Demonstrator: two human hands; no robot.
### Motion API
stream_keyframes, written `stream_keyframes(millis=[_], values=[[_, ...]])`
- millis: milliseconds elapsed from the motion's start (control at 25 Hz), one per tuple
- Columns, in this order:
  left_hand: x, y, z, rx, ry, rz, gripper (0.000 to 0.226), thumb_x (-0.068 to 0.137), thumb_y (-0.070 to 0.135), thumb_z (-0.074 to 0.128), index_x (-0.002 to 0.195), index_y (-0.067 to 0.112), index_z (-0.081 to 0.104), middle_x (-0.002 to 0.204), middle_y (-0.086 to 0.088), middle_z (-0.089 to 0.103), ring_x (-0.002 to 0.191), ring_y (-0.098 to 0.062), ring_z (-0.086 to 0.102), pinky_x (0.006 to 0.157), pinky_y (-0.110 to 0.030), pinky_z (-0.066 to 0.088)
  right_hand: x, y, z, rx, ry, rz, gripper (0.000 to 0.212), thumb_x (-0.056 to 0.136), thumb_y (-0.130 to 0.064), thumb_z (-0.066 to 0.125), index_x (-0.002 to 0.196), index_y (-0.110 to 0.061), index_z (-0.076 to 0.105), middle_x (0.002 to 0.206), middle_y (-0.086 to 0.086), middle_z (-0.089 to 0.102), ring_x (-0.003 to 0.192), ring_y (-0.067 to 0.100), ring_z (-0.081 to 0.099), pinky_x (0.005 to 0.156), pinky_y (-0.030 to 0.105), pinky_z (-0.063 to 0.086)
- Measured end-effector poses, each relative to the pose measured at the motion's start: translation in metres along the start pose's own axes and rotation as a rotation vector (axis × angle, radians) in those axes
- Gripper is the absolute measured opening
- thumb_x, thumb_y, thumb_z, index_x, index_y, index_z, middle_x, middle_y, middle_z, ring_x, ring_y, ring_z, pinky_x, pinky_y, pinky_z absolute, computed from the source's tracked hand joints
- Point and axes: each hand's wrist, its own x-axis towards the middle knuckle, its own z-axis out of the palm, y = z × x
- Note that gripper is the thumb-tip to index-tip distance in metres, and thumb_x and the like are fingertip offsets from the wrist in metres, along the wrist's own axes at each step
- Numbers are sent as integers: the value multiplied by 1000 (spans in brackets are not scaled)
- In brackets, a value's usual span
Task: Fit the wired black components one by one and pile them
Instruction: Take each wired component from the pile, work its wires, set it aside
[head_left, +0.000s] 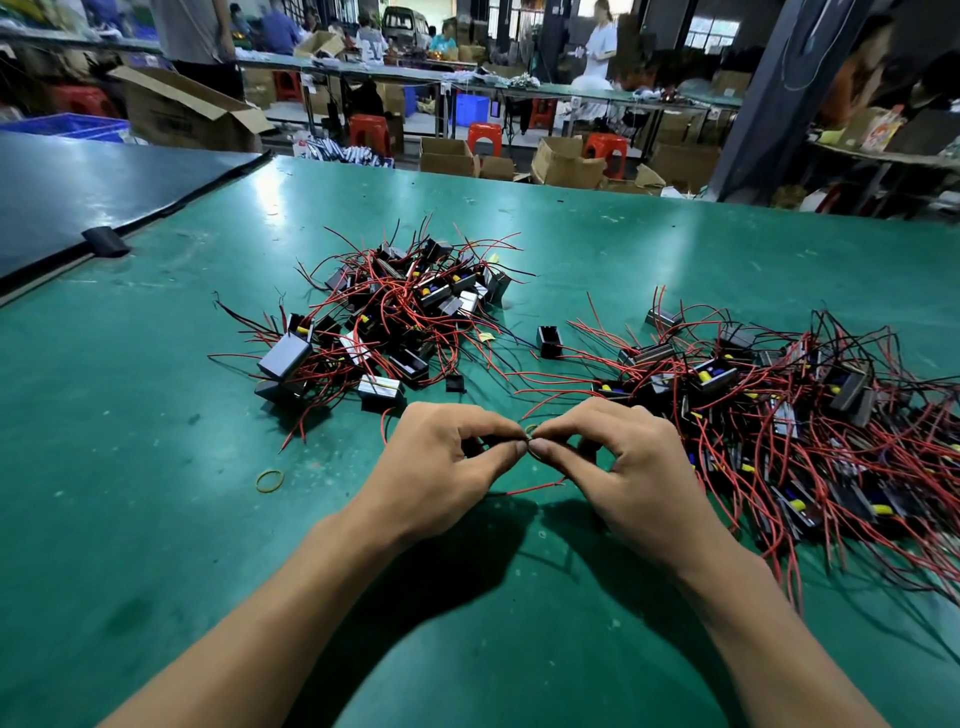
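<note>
Head: left hand (436, 465) and right hand (626, 460) pinch rubber band (531, 429).

Open green table (156, 519) near left, wired component pile (395, 312) ahead, larger pile (805, 415) crowding right.

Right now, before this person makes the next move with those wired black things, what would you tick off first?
1. Grip: left hand and right hand both pinch a small yellowish band at their fingertips: ok.
2. Black component under the fingers: hidden, cannot tell.
3. Red wire below the hands free of the piles: cannot tell.
4. Spare band lying on the green table, left of the hands: ok.
5. Right pile of components beside the right hand: ok.
6. Far pile ahead, nothing in the way: ok.
</note>
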Motion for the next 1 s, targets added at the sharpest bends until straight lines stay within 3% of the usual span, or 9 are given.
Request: stream_keyframes(millis=[120,240,360,440,600,680,800,920,1000], values=[[-1,1,3,34,34,39,6,82,16,75,86,18,79,67,22,67,59,7,58,58,-11,41,1,-4,7,152,-11,201,9,90,-22,73,82,-25,70,76,-16,67,70,6,58,68,23,46],[-2,-1,3,134,83,43,20,81,29,73,100,23,78,86,15,73,84,-1,65,78,-22,51,4,-2,12,277,16,386,12,93,-20,70,81,-19,70,73,-7,69,68,4,57,67,17,46],[-1,-6,0,227,89,12,35,84,36,67,115,20,73,107,8,72,109,-8,58,100,-14,38,7,12,4,294,266,546,10,93,-24,68,85,-19,71,79,-9,71,70,1,58,72,18,49],[0,-10,0,259,82,1,32,87,31,68,116,18,72,112,4,71,113,-10,56,103,-12,33,8,26,-7,314,467,636,11,95,-25,66,86,-22,69,81,-8,69,72,6,57,75,28,49],[-3,-19,3,272,28,-78,21,88,25,70,108,19,74,109,3,70,110,-12,56,100,-26,41,10,39,-25,385,781,766,12,97,-27,62,86,-25,63,78,-3,60,61,8,48,67,33,41],[-5,-21,5,273,-7,-98,15,88,23,70,101,19,76,103,4,71,104,-13,57,95,-31,44,8,37,-26,259,870,727,2,96,-26,62,97,-24,61,97,2,59,66,2,48,71,29,44],[-4,-23,7,298,-35,-107,11,88,22,69,95,19,77,95,4,71,96,-16,59,86,-32,46,7,16,-15,-8,914,440,22,92,-18,63,114,-16,60,105,-1,45,74,3,44,74,15,40],[-2,-24,4,341,31,-175,10,87,24,67,92,20,75,92,4,69,88,-18,62,81,-33,50,0,-10,17,-22,642,70,19,91,-8,63,109,-16,63,97,-4,51,80,3,49,75,11,39],[-1,-26,0,385,137,-279,8,85,26,66,90,23,71,91,4,63,85,-20,60,78,-34,51,-6,-20,37,-44,366,-36,18,89,-8,65,105,-16,67,96,-5,56,82,2,51,75,19,45]])
